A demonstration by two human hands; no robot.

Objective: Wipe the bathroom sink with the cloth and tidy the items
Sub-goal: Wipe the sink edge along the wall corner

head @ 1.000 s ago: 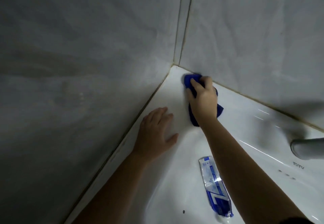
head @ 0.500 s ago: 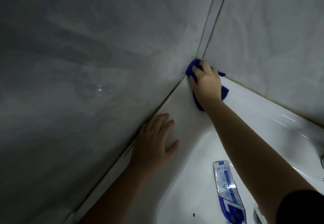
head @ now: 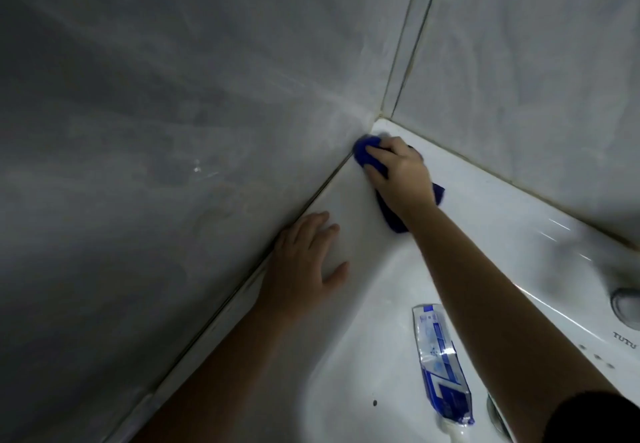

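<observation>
Right hand: the right hand (head: 401,172) gripped a bunched blue cloth (head: 364,152), its fingers curled over the cloth and pressing it down on the flat ledge of the white sink (head: 485,207).
Cloth: its front bulge touched the seam where the ledge met the left wall tile (head: 207,131). One tail trailed out under the wrist toward the basin, and a small corner showed on the far side of the hand.
Left hand: the left hand (head: 304,259) lay flat on the ledge nearer the person than the grip, fingers straight and slightly spread, holding nothing. Its outer edge ran along the same wall seam, apart from the cloth.
Edges: the sink's back corner (head: 379,122) sat just beyond the grip, and the back wall tile (head: 536,79) stood close past the knuckles.
Open room: bare ledge lay between the grip and the left hand. A long bare strip of rim ran rightward from the grip along the back wall.
Toothpaste tube: a blue and white toothpaste tube (head: 440,363) lay in the basin below the grip, just beside the right forearm, with its cap end near the drain (head: 495,411).
Tap base: the tap base (head: 627,304) sat far right of the grip at the picture's edge (only partly in view, and blurred).
</observation>
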